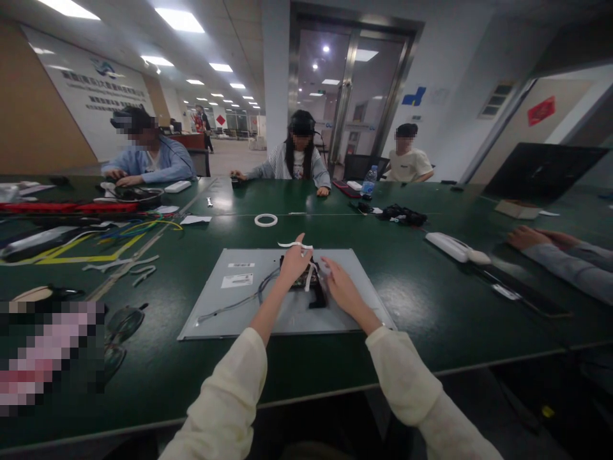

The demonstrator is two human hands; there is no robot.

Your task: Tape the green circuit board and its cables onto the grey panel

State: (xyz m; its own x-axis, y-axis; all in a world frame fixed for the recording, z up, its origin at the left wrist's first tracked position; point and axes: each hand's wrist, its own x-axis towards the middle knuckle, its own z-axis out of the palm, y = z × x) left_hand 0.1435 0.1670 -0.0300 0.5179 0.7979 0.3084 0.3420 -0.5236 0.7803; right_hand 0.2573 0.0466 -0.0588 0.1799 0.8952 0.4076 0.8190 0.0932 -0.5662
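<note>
A flat grey panel [268,319], possibly the back of a display, lies in front of me on the green table. It carries labels, a thin cable [230,309] and a dark circuit board [301,279], partly hidden by my hands. My left hand [295,262] is over the board, its fingers closed at a short strip of white tape [288,244]. Another white tape strip [309,278] hangs down over the board, between my hands. My right hand [339,282] is just right of that strip, fingers apart; whether it touches the strip I cannot tell.
Beyond the panel lies a roll of white tape [265,220]. Glasses [125,324], cables [138,227] and a red power strip [105,207] are on the left. A white device [447,246] and a co-worker's hands [531,236] are on the right. Several people sit around the table.
</note>
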